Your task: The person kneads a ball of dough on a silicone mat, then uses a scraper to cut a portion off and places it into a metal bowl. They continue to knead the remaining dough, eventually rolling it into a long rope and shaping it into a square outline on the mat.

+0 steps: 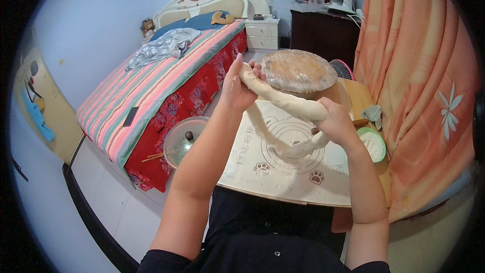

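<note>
A long, thick rope of pale dough [285, 102] stretches between my two raised hands. My left hand [242, 83] curls round its far left end, held higher. My right hand [336, 124] grips it at the right, lower and nearer to me. From there a second stretch of the dough droops in a loop, its lowest part at or just above the white kneading mat [242, 174]. Printed rings and paw marks show on the mat. Partly hidden behind my right hand lies a brown wooden stick, perhaps a rolling pin [360, 122].
Beyond the mat sits a round container topped by a plastic-wrapped cover [298, 71]. At the right are a green bowl of white powder [373, 146], a crumpled cloth [372, 115] and an orange curtain [419, 91]. Left stand a glass-lidded pot [177, 139] and a bed [151, 81].
</note>
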`<state>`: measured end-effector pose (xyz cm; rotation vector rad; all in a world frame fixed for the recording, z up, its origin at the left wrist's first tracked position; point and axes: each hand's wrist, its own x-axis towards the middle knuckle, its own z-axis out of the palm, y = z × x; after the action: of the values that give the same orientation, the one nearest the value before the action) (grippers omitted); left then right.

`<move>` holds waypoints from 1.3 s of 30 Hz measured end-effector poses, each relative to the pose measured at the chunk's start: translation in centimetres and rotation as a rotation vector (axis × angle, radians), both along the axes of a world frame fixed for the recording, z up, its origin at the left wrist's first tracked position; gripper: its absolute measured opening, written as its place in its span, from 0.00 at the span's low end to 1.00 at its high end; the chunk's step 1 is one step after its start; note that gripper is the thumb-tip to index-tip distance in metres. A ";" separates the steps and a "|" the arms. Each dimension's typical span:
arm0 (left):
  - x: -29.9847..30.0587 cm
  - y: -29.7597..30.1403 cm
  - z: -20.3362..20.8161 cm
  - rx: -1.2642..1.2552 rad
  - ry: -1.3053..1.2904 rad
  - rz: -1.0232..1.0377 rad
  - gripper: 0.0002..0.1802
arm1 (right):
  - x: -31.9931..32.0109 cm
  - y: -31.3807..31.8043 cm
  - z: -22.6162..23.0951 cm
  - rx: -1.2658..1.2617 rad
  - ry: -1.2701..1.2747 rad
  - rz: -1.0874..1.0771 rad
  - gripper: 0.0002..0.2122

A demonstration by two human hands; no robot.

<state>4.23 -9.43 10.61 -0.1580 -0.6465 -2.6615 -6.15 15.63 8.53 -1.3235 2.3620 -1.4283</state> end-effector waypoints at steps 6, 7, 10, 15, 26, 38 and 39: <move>3.1 0.8 -7.2 -0.239 -0.197 -0.081 0.21 | 2.7 3.0 -9.1 0.239 0.617 0.059 0.09; 3.9 0.4 -9.5 -0.248 -0.295 -0.081 0.21 | 3.4 3.3 -11.2 0.327 0.645 0.105 0.10; 7.0 -0.6 -15.7 -0.206 -0.521 -0.083 0.19 | 6.3 3.8 -13.5 0.429 0.659 0.231 0.13; 10.5 -0.6 -17.9 -0.427 -0.833 -0.093 0.13 | 6.5 4.2 -14.9 0.359 0.632 0.210 0.19; 9.9 6.1 -16.8 -2.106 -0.405 0.610 0.32 | 8.4 3.6 -14.6 0.533 0.600 0.249 0.30; 8.7 3.4 -18.3 -2.047 -0.238 0.065 0.33 | 5.2 3.2 -14.9 0.496 0.360 0.330 0.29; 7.4 2.7 -17.7 -2.012 -0.319 0.172 0.35 | 4.6 1.3 -14.1 0.449 0.346 0.262 0.30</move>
<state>11.60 -6.69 -7.07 -0.1554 -2.8173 -0.8767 -1.57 16.91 -5.52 -1.7555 2.3812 -0.5885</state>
